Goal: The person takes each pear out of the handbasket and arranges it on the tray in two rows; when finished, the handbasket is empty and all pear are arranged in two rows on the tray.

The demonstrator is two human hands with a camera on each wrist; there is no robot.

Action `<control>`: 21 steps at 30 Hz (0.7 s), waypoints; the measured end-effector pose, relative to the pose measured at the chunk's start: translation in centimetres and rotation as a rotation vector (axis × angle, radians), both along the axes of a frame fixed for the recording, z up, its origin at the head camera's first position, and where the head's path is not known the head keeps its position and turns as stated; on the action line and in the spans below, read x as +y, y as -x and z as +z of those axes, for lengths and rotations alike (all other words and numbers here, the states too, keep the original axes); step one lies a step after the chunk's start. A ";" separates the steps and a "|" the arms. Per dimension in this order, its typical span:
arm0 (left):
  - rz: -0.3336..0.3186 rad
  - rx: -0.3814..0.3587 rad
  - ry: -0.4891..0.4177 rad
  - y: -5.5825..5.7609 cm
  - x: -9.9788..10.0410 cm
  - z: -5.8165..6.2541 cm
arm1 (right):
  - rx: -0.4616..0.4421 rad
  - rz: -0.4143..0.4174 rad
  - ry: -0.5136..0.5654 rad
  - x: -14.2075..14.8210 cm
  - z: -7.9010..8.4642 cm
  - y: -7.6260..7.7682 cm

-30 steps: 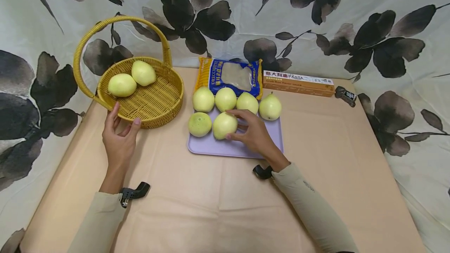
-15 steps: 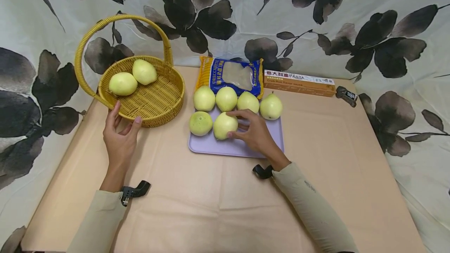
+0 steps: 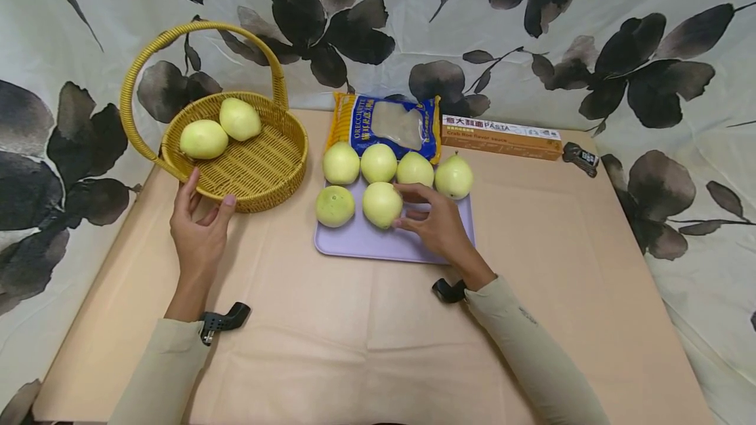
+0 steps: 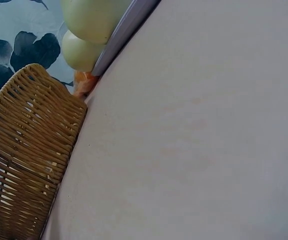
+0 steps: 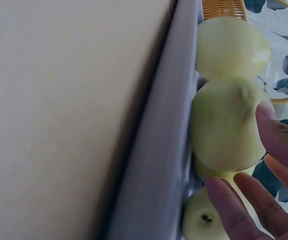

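Across the near stretch of the table [image 3: 331, 346] reach your light sleeves [image 3: 162, 372], a black device [image 3: 227, 321] at each wrist. Your left hand [image 3: 201, 231] rests loose-fingered against the near side of the yellow wicker basket [image 3: 268, 199]. Your right hand [image 3: 434, 222] pinches a pale-green pear [image 3: 380, 205] by its right side, at the front of the lilac tray [image 3: 378, 251]; you cannot tell whether that fruit touches the tray. Just left sits another pear [image 3: 335, 206]. Behind them, a row of four pears [image 3: 378, 162] lines the tray's far side, while two more pears [image 3: 203, 140] lie together in the basket. Beyond the row are a blue-and-yellow orecchiette bag [image 3: 396, 126], a long pasta box [image 3: 502, 138] to its right, then a small dark packet [image 3: 581, 159]. Floral cloth [image 3: 331, 38] hangs behind everything.
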State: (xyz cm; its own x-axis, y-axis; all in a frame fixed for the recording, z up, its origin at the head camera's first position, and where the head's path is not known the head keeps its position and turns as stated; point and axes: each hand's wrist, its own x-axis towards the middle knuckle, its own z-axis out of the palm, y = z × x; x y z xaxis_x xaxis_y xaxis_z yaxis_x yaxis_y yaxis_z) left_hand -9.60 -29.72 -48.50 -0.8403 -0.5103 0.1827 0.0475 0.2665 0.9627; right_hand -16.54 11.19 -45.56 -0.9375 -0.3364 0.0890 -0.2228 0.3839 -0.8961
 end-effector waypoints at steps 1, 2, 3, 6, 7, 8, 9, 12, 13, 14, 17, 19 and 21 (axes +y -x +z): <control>0.001 -0.002 0.000 0.0 0.0 0.0 | 0.003 0.000 0.001 0.1 0.1 0.0; 0.001 -0.002 -0.002 0.0 0.0 0.0 | 0.008 -0.001 -0.001 0.1 0.2 0.0; 0.001 -0.003 -0.003 0.0 0.0 0.1 | 0.015 -0.001 -0.001 0.1 0.3 0.0; 0.000 -0.002 -0.007 0.0 0.0 0.1 | 0.032 -0.008 -0.020 0.0 0.5 0.1; -0.001 -0.001 -0.008 0.0 0.0 0.1 | 0.038 -0.014 -0.034 0.0 0.6 0.1; -0.002 -0.001 -0.009 0.0 0.1 0.1 | 0.038 -0.022 -0.051 -0.1 0.6 0.1; -0.003 -0.002 -0.007 0.0 0.1 0.1 | 0.034 -0.029 -0.058 -0.2 0.6 0.1; -0.005 -0.003 -0.002 0.0 0.1 0.0 | 0.019 -0.043 -0.068 -0.4 0.6 0.1; -0.004 -0.003 -0.001 0.0 0.1 0.0 | 0.013 -0.045 -0.064 -0.4 0.5 0.1; -0.004 -0.002 0.001 0.0 0.1 0.1 | 0.008 -0.044 -0.058 -0.5 0.5 0.0; -0.001 -0.001 0.000 -0.1 0.1 0.1 | 0.006 -0.043 -0.044 -0.6 0.4 0.0; 0.001 -0.002 -0.004 -0.1 0.1 0.2 | 0.006 -0.043 -0.042 -0.6 0.4 0.0; 0.002 -0.004 -0.005 -0.1 0.1 0.2 | 0.004 -0.038 -0.035 -0.6 0.4 0.0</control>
State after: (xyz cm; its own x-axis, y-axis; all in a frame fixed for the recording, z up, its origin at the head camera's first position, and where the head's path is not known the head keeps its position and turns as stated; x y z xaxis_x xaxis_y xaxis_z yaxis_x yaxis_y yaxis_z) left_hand -9.47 -29.58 -48.31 -0.8399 -0.5131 0.1771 0.0435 0.2617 0.9642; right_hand -16.51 10.56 -45.16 -0.9493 -0.3036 0.0816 -0.2112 0.4233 -0.8810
